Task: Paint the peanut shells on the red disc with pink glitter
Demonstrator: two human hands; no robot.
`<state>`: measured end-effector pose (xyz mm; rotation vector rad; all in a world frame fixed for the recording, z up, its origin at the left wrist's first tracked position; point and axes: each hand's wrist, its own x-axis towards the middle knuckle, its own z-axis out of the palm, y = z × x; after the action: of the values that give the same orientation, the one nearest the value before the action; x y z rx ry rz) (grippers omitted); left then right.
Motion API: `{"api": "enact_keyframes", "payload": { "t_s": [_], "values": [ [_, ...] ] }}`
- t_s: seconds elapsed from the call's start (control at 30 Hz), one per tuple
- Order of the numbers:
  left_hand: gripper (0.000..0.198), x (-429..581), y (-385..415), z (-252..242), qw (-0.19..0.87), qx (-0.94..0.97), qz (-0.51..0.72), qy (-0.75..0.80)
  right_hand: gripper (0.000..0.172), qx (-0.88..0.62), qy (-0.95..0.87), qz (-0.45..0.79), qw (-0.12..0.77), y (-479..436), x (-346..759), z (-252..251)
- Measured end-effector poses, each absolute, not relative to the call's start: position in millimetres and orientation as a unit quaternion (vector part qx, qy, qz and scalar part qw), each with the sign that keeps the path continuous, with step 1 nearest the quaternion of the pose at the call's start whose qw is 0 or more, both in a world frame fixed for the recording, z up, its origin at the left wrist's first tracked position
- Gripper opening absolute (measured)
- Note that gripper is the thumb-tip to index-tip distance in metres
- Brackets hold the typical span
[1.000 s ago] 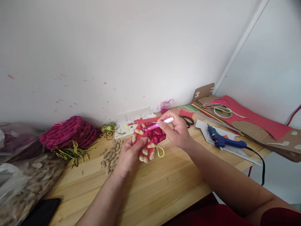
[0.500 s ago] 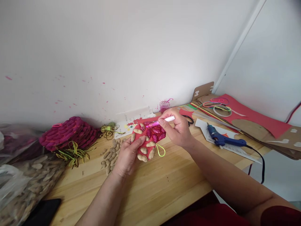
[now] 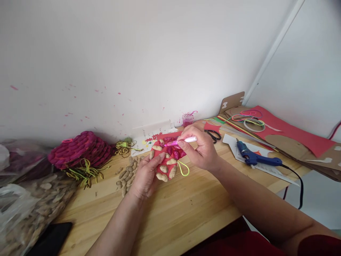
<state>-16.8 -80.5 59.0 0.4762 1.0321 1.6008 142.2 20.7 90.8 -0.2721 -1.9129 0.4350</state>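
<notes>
My left hand [image 3: 147, 174] is closed on the lower left edge of a red card disc [image 3: 160, 163], thumb on top. Peanuts in their shells cover the disc; those on the upper right are magenta, the rest plain tan. A yellow-green cord loop [image 3: 183, 169] hangs from its right side. My right hand [image 3: 198, 147] pinches a paintbrush [image 3: 188, 140] with a white handle and a pink-stained front. The brush's tip meets the peanuts near the disc's upper left. Left of the disc, loose peanuts [image 3: 128, 174] lie on the wooden table [image 3: 170, 220].
Stacked magenta peanut discs [image 3: 77, 149] and a plastic bag of peanuts [image 3: 45, 202] stand at left. A cup of magenta paint [image 3: 188, 120] is by the wall. Scissors [image 3: 213, 136], a blue glue gun [image 3: 255, 156] with a cord, and red card sheets [image 3: 295, 131] lie at right.
The brush tip has shifted slightly left and down over the disc, and the brush lies flatter. My left hand keeps its hold. The whole view has moved a little.
</notes>
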Motion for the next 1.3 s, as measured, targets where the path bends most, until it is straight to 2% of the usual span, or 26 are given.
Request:
{"api": "enact_keyframes", "payload": {
  "t_s": [0.47,1.0,1.3],
  "values": [
    [0.035,-18.3,-78.6,57.0,0.566,0.184,0.677,0.433,0.002,-0.123,-0.838,0.198,0.494,25.4,147.9,96.6],
    [0.036,-15.1,-81.3,57.2,0.548,0.210,0.676,0.445,0.005,-0.158,-0.830,0.192,0.499,22.7,143.0,92.6],
    [0.034,-17.5,-80.7,55.7,0.560,0.185,0.677,0.440,0.005,-0.159,-0.808,0.250,0.509,29.9,150.8,94.5]
  ]
}}
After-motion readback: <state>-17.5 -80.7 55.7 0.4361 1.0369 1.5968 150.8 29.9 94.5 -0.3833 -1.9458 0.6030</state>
